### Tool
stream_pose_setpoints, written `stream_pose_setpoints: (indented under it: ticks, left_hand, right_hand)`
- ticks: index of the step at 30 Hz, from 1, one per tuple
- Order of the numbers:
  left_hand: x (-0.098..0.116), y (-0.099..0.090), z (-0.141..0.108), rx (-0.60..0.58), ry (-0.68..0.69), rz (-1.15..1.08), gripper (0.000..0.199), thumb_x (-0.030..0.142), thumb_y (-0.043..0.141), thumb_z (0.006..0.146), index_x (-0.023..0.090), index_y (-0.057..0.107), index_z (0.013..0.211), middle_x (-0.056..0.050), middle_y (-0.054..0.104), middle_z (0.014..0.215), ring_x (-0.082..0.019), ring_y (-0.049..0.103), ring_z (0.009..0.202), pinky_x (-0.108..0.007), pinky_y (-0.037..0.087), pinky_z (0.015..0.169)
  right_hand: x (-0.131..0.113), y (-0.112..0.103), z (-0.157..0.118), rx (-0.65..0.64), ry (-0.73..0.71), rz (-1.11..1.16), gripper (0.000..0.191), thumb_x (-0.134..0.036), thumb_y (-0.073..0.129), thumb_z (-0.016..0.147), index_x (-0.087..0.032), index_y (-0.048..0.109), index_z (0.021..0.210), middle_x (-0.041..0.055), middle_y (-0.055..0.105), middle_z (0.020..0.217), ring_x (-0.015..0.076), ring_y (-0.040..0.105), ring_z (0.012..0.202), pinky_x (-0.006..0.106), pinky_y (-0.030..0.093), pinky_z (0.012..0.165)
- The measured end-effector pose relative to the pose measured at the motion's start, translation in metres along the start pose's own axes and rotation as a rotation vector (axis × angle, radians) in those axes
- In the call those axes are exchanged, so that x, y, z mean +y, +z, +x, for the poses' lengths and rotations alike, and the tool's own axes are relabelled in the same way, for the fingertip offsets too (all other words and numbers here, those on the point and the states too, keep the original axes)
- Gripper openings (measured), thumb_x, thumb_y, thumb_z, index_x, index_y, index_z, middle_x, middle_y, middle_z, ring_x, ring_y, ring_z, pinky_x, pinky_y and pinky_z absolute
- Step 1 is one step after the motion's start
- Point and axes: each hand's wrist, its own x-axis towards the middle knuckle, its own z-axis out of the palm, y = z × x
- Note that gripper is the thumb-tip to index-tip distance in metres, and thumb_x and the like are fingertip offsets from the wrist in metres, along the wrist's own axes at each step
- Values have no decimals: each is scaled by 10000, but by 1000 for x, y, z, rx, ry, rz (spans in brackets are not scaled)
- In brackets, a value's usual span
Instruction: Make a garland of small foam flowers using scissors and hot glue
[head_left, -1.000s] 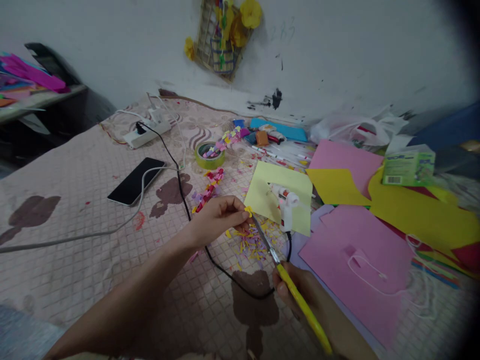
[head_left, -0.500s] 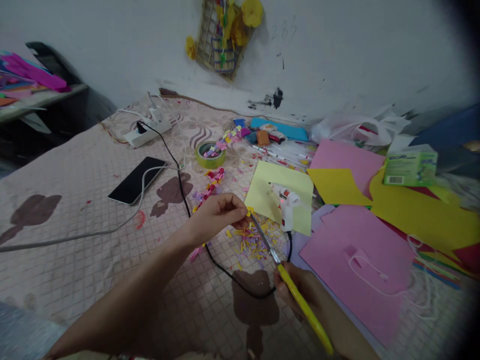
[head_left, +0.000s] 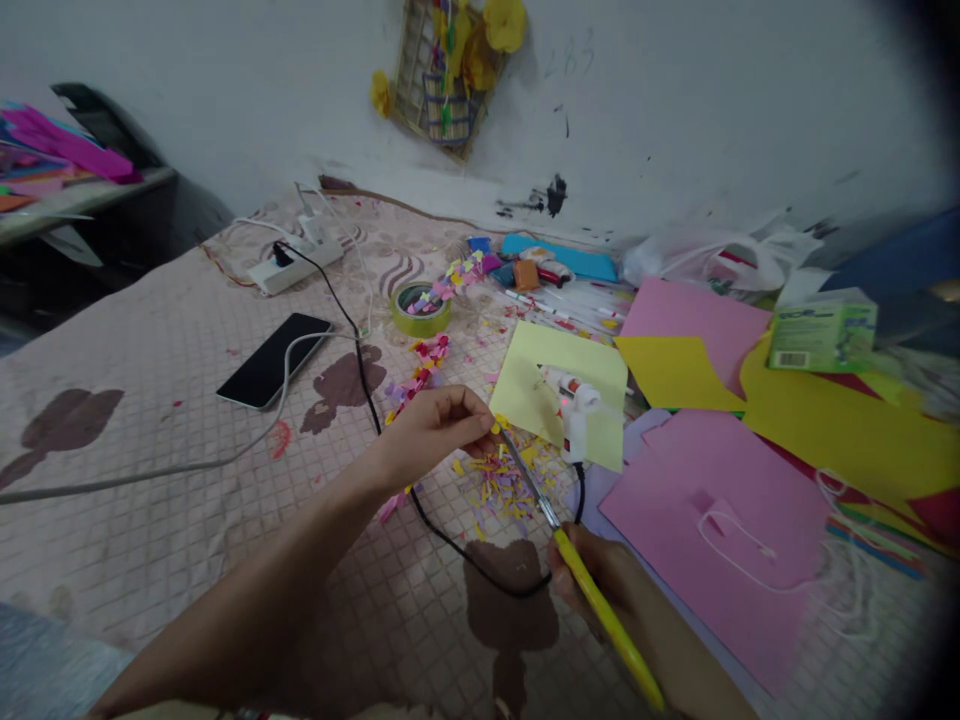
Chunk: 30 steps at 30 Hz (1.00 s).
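Between the fingertips of my left hand is a small yellow piece, pinched at its edge. My right hand is closed around yellow-handled scissors. The metal blades, seen nearly edge-on, point up and left, and their tips meet the yellow piece. Below the blades lies a heap of small yellow, pink and purple scraps. Strings of small pink, purple and yellow cut shapes lie behind my left hand. A white glue gun rests on a pale yellow sheet beyond the scissors.
A black cable loops under my wrists. To the left are a phone and a power strip. A tape roll sits behind. Pink sheets, yellow sheets and a green box cover the right side.
The yellow piece has turned slightly at my left fingertips. Both hands and the scissors stay in nearly the same place.
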Motion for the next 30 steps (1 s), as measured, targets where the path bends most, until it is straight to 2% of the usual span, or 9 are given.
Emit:
stream_pose_setpoints:
  ticks: [5, 9, 12, 18, 22, 27, 30]
  left_hand:
    - [1, 3, -1, 12, -4, -32, 128, 217, 622, 780, 118, 562, 725, -3, 648, 618, -81, 622, 583, -196, 503, 586]
    - [1, 4, -1, 10, 2, -41, 132, 222, 626, 778, 118, 561, 731, -7, 651, 627, -87, 625, 594, -208, 509, 600]
    - [0, 4, -2, 9, 8, -36, 133, 227, 620, 784, 116, 561, 740, -11, 653, 633, -89, 626, 596, -208, 508, 599]
    - [-1, 4, -2, 14, 15, -41, 131, 218, 624, 778, 115, 556, 734, -7, 652, 623, -86, 626, 586, -200, 508, 590]
    - [0, 4, -1, 14, 15, -37, 141, 229, 628, 775, 117, 555, 731, -7, 654, 618, -87, 626, 584, -200, 506, 586]
    - [0, 4, -1, 17, 13, -30, 137, 228, 625, 777, 120, 553, 733, -5, 655, 615, -88, 627, 582, -204, 511, 595]
    - [0, 4, -1, 20, 15, -25, 129, 220, 619, 779, 119, 553, 735, -7, 655, 620, -86, 627, 587, -200, 509, 594]
  right_hand:
    - [-6, 0, 4, -2, 39, 23, 282, -413, 547, 762, -200, 486, 587, -15, 485, 523, 132, 472, 489, 228, 379, 431]
    - [-22, -9, 8, -73, 128, 168, 352, -452, 482, 793, -205, 483, 543, 1, 511, 518, 138, 484, 483, 238, 411, 421]
    - [-27, -14, 9, -130, 138, 213, 353, -463, 492, 783, -203, 485, 544, 3, 518, 533, 137, 489, 495, 240, 420, 434]
    - [-12, -4, 5, -79, 88, 88, 308, -447, 534, 761, -197, 468, 595, -17, 458, 543, 115, 428, 505, 227, 366, 455]
    - [-1, -3, 7, -90, 41, 4, 292, -425, 579, 725, -197, 446, 599, -29, 411, 541, 107, 389, 517, 216, 329, 462]
    - [4, -4, 10, -120, 54, 2, 302, -429, 575, 726, -201, 432, 589, -29, 411, 526, 108, 393, 504, 210, 307, 438]
    - [3, -2, 7, -84, 64, 4, 285, -420, 558, 747, -200, 437, 613, -28, 429, 532, 109, 411, 504, 204, 315, 438]
